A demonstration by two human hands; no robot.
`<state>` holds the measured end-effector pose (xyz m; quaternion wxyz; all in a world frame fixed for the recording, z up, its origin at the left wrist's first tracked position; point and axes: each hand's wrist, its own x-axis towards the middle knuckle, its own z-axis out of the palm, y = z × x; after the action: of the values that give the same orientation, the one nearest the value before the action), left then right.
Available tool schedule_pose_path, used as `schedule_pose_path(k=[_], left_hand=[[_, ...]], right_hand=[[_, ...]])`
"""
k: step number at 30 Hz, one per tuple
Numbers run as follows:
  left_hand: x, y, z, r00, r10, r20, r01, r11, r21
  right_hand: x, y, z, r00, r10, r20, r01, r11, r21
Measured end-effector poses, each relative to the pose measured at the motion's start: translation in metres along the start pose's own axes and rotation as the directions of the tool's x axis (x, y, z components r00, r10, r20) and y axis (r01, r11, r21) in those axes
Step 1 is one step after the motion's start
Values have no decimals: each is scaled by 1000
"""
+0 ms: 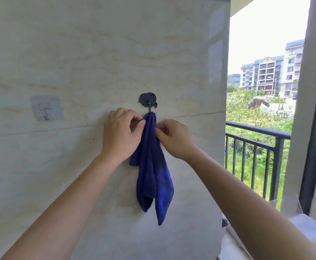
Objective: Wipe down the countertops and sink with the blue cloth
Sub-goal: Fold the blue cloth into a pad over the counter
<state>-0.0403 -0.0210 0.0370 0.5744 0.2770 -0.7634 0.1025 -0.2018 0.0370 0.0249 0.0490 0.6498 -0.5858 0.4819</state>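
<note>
Left hand (121, 134) and right hand (174, 139) pinch the blue cloth (153, 175) between them under its hook (149, 108), length hanging downward.

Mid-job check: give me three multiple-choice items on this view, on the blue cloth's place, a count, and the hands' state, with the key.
1. Where is the blue cloth? A. on the floor B. on a shelf C. hanging from the dark hook
2. How many wall hooks show? A. one B. two C. four
3. What are the hands doing? A. both pinch the cloth B. both hang free C. both press bare wall
Key: 1 C, its top sits on the hook; 2 B, dark hook plus clear adhesive hook; 3 A, left hand and right hand pinch it below the hook.
</note>
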Motion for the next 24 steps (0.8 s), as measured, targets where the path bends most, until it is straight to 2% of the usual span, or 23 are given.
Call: schedule_pose_path(k=[3,5,8,12,14,16,19,24], left_hand=[[8,0,-4,997,-58,52,59,998,-7],[19,7,-7,988,-122,93,125,992,-23],[34,29,-16,976,-207,75,216,963,-160],[24,47,-29,972,-236,19,227,903,-365],[-7,47,-24,956,-283,74,284,837,-469],[-56,43,-13,923,-325,205,384,759,-526],[-145,35,10,804,-372,464,584,642,-497],[-259,31,36,507,-454,733,854,381,-355]], right_hand=[[7,5,-14,985,159,-70,-143,970,195],[16,4,-27,970,219,-102,-177,931,319],[25,-11,-43,972,140,-191,-63,930,362],[1,-27,-47,948,-13,-319,131,927,351],[-29,-12,-37,959,-38,-280,126,944,306],[-67,17,-22,984,-2,-176,45,969,241],[-132,63,1,989,145,12,-145,974,176],[-223,106,27,918,353,181,-368,928,52]])
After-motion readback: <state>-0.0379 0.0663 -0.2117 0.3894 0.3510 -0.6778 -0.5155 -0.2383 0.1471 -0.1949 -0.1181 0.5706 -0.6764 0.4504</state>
